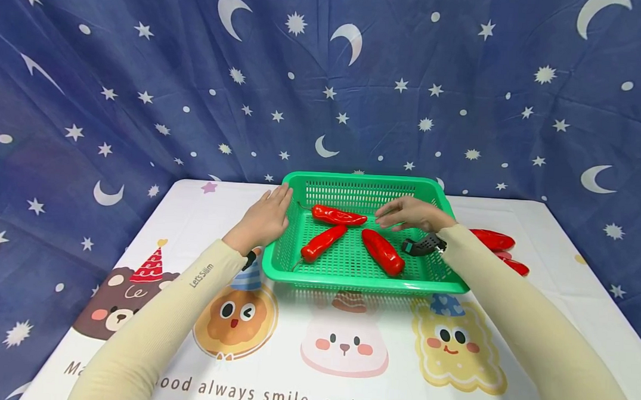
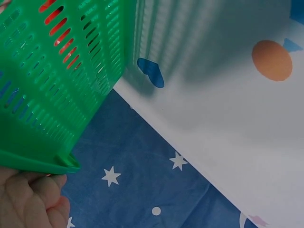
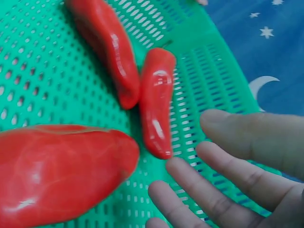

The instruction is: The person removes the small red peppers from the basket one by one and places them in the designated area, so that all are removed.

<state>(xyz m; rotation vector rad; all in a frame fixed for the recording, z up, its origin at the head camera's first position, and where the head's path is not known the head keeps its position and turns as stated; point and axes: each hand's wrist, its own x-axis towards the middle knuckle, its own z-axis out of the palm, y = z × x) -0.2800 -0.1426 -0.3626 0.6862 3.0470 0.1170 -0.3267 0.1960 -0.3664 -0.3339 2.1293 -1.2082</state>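
A green plastic basket [image 1: 360, 281] with slotted walls holds three glossy red peppers. My left hand [image 1: 268, 214] rests against its left rim, back of the hand up and fingers extended; in the left wrist view this hand [image 2: 31, 202] touches the rim from outside. Over the basket's right half, my right hand [image 1: 413, 215] has spread fingers and grips nothing. Nearest its fingertips is the back pepper [image 1: 339, 216]. A thin-stemmed pepper [image 1: 324, 243] lies front left, a thicker pepper [image 1: 382, 252] right of the middle. In the right wrist view, the fingers [image 3: 213, 199] show beside the peppers.
More red peppers [image 1: 492, 239] lie on the table outside the basket's right side, partly behind the right sleeve. A white cloth [image 1: 346, 344] with cartoon prints covers the table. Behind the basket hangs a blue curtain [image 1: 324, 105] with moons and stars.
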